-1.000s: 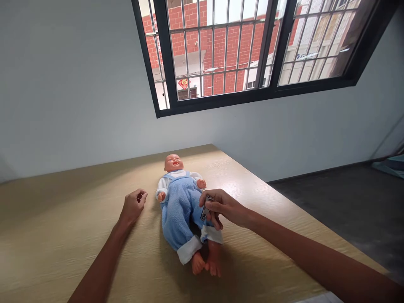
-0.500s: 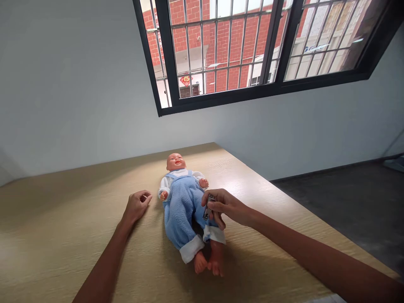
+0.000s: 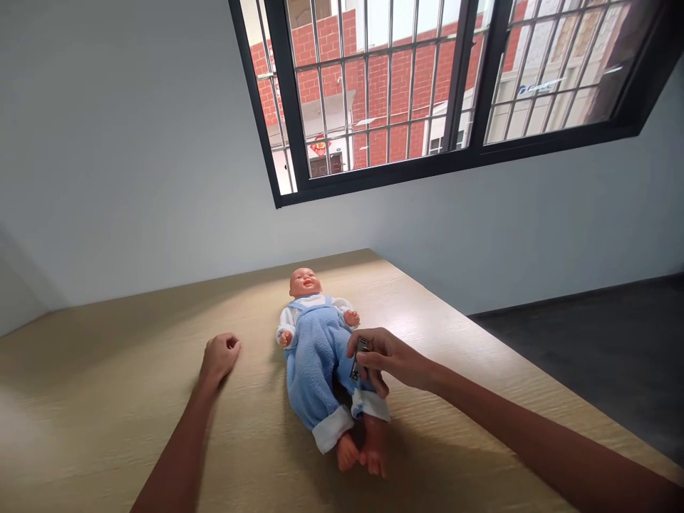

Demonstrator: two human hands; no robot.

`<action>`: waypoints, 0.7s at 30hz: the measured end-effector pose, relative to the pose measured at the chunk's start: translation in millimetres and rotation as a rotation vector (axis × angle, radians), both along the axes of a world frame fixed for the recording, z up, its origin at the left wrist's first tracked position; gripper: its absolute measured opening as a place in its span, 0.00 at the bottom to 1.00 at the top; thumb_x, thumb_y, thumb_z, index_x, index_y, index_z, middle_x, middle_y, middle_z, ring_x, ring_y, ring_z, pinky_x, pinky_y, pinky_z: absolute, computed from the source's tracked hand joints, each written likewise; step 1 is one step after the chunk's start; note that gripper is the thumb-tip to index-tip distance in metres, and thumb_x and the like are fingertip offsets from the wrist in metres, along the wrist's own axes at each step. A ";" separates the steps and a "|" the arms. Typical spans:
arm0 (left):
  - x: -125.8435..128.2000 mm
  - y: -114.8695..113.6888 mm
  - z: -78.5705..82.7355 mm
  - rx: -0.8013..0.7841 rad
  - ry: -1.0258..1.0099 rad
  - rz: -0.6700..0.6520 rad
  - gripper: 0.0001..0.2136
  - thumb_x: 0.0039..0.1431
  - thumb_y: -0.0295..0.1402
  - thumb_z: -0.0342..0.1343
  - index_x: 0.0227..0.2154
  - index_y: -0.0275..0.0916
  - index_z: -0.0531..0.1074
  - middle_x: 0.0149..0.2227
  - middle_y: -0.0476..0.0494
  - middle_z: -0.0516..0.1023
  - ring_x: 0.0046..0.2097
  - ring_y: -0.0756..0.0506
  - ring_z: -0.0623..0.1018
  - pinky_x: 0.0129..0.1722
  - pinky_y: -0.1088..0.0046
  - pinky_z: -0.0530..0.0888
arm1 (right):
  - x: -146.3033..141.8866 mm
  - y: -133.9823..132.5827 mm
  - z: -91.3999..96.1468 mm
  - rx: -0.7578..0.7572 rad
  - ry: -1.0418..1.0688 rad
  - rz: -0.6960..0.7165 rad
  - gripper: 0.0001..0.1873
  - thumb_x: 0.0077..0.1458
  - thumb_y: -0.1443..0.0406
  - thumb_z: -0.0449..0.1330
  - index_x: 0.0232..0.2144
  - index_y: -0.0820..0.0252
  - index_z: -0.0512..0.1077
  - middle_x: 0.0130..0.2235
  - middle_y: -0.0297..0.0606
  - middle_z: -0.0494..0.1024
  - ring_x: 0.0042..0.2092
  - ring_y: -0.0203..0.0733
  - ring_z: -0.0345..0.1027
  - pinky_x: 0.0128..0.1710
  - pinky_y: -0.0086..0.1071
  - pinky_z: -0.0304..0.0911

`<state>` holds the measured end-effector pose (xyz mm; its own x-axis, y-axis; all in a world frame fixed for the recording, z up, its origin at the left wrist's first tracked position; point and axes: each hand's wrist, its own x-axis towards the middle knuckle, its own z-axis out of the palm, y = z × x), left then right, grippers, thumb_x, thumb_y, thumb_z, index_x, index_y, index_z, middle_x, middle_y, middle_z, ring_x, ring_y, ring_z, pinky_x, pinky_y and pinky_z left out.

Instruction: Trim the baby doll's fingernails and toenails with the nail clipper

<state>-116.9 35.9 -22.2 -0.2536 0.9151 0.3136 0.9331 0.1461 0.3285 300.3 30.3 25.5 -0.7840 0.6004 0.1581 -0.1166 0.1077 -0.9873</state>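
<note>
A baby doll (image 3: 320,360) in blue fleece overalls and a white shirt lies on its back on the wooden table (image 3: 107,399), head toward the wall, bare feet toward me. My right hand (image 3: 382,360) rests over the doll's leg, fingers pinched round a small metal nail clipper (image 3: 359,358). My left hand (image 3: 218,360) lies on the table to the left of the doll, curled into a loose fist with nothing in it, apart from the doll's arm.
The table's right edge (image 3: 481,335) drops off to a dark floor (image 3: 588,349). A grey wall stands behind the table, with a barred window (image 3: 427,85) above showing a red brick building.
My left hand has drawn a little left, away from the doll, and closed into a fist. The right hand stays on the doll's leg with the clipper. The view has shifted slightly.
</note>
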 end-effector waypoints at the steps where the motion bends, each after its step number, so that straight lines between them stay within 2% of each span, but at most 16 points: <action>1: -4.9 -1.6 0.2 0.004 -0.004 0.029 0.12 0.65 0.38 0.59 0.32 0.34 0.73 0.31 0.49 0.76 0.35 0.48 0.77 0.41 0.66 0.76 | 0.0 -0.1 0.2 0.001 0.001 0.002 0.27 0.56 0.46 0.64 0.37 0.64 0.66 0.24 0.32 0.76 0.15 0.33 0.67 0.14 0.21 0.56; 6: -14.2 -2.8 -3.0 0.062 -0.015 0.087 0.12 0.65 0.38 0.58 0.31 0.34 0.73 0.30 0.49 0.76 0.34 0.48 0.77 0.41 0.67 0.75 | 0.2 -0.2 1.5 -0.004 -0.006 0.009 0.26 0.56 0.46 0.64 0.37 0.64 0.66 0.25 0.32 0.75 0.15 0.33 0.67 0.14 0.22 0.56; 11: -11.3 4.2 -7.4 0.097 -0.031 0.059 0.12 0.67 0.39 0.57 0.34 0.34 0.74 0.35 0.47 0.78 0.37 0.47 0.78 0.43 0.65 0.75 | -0.4 -0.1 1.6 0.018 -0.018 0.008 0.26 0.56 0.46 0.64 0.37 0.63 0.67 0.25 0.32 0.75 0.16 0.33 0.68 0.14 0.21 0.58; 17: -7.9 8.6 -15.5 0.072 -0.051 0.026 0.12 0.68 0.39 0.55 0.39 0.34 0.74 0.38 0.45 0.78 0.40 0.46 0.79 0.44 0.64 0.77 | -1.0 -0.9 4.1 0.049 -0.056 0.002 0.25 0.57 0.47 0.63 0.37 0.64 0.66 0.25 0.31 0.74 0.15 0.30 0.65 0.13 0.21 0.56; 21: -6.0 25.9 -16.7 0.023 -0.033 0.076 0.11 0.67 0.39 0.56 0.41 0.34 0.74 0.40 0.44 0.78 0.41 0.46 0.78 0.44 0.63 0.77 | -2.3 -3.5 3.7 0.088 -0.104 -0.005 0.24 0.57 0.47 0.63 0.37 0.62 0.66 0.25 0.31 0.74 0.16 0.32 0.67 0.14 0.21 0.55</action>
